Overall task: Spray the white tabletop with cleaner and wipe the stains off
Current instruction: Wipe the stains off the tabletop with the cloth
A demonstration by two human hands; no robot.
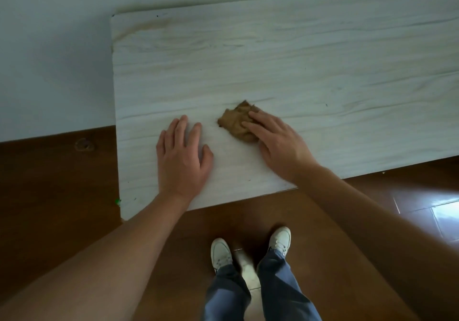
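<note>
Right hand (278, 144), fingers flat, presses brown cloth (236, 124) on white worktop (323, 60), frame centre; left hand (182, 154) flat, holding nothing. Wiping apparently under way; yellowish stain (154, 26), upper left, not yet cleared.

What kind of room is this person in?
Probably a room in a home, though I can't tell which: a white tabletop stands against a plain wall over a shiny brown floor.

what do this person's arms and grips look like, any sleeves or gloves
The left grip and right grip are bare hands: no gloves, rings or watch show. Both forearms are bare as far as the frame shows, with no sleeve and no markings.
</note>
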